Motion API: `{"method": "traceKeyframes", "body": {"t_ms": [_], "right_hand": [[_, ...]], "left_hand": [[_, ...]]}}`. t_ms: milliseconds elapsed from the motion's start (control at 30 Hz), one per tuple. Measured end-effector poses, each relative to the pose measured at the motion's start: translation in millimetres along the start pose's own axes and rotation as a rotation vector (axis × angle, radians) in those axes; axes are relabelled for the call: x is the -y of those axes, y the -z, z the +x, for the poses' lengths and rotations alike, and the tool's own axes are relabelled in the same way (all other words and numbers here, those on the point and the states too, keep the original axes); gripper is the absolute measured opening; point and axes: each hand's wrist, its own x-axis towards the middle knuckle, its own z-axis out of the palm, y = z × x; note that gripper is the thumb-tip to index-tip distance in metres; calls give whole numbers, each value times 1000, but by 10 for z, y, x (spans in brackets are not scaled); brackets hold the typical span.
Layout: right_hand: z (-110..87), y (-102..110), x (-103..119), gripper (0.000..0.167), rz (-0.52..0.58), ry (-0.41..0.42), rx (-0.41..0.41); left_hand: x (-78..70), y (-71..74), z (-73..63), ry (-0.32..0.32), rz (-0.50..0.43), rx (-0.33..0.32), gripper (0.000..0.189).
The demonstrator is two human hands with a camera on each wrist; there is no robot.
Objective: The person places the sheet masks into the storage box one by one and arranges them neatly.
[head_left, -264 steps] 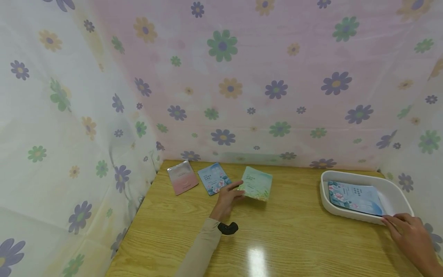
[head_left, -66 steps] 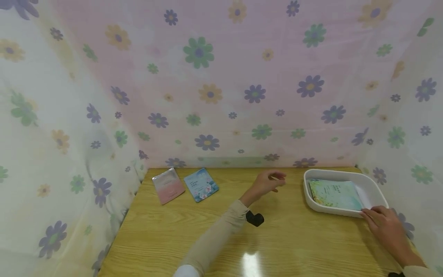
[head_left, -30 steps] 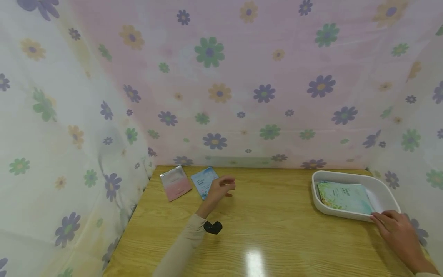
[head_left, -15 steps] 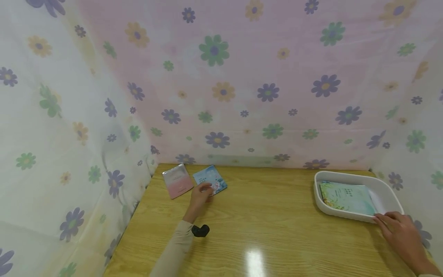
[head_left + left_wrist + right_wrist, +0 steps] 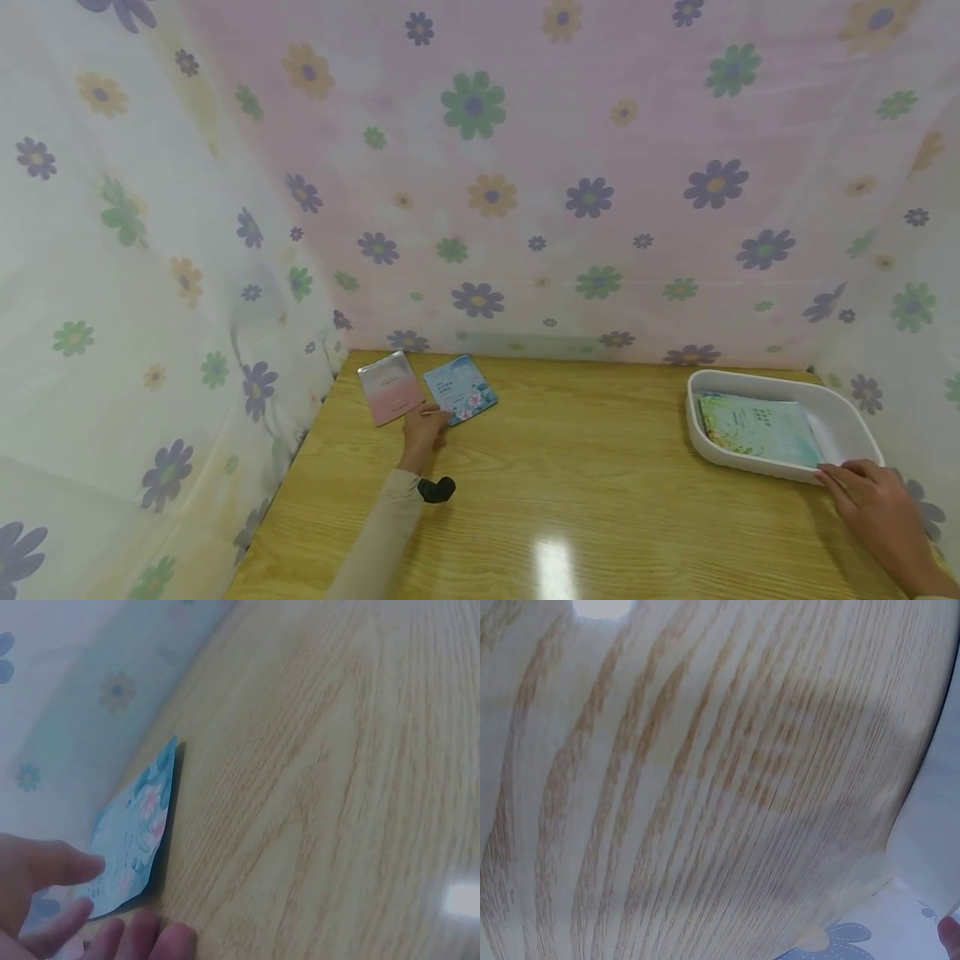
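A blue face mask packet [image 5: 461, 389] printed with pink flowers lies flat near the back left of the table. My left hand [image 5: 425, 432] is at its lower left corner, with thumb and index finger [image 5: 75, 915] spread apart right at the packet's edge. Left of it lies a pink and silver packet [image 5: 391, 388], close to the same hand. On the right, my right hand [image 5: 873, 504] pinches the front right rim of a white tray [image 5: 712, 454] between thumb and fingers. Inside the tray, a green packet [image 5: 761, 429] lies on top, with a blue edge showing beneath it.
The wooden table [image 5: 600, 500] meets a pink flowered cloth [image 5: 585, 250] at its back edge. White flowered cloth [image 5: 172, 333] hangs along the left side, close to the pink packet, and more hangs on the right behind the tray.
The green packet went from the table into the tray on top of the blue one. My left hand then came back left to the blue packet's corner. My right hand stayed on the tray's rim.
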Motion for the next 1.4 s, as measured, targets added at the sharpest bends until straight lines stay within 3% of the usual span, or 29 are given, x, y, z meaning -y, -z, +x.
{"method": "traceKeyframes", "body": {"t_ms": [200, 300, 400, 600, 833, 1000, 1167, 1400], "right_hand": [[-21, 18, 7, 53, -10, -22, 19], [-26, 13, 8, 39, -11, -27, 25], [-27, 1, 3, 32, -8, -28, 27], [-20, -10, -26, 61, 8, 3, 13], [-4, 6, -22, 47, 12, -1, 8], [8, 7, -1, 66, 20, 9, 3], [6, 2, 0, 72, 9, 4, 9], [-13, 0, -25, 42, 1, -8, 19]], "left_hand": [[-31, -127, 1, 26, 72, -123, 40], [-45, -185, -11, 5, 117, -162, 40], [-39, -227, -18, -24, 90, -184, 40], [28, -266, 7, -45, -70, -146, 39], [38, -261, 0, -42, -131, -139, 34], [28, -271, -5, -57, -203, -137, 36], [53, -265, -4, -42, -257, -135, 38], [85, -232, -24, -30, -310, -99, 39]]}}
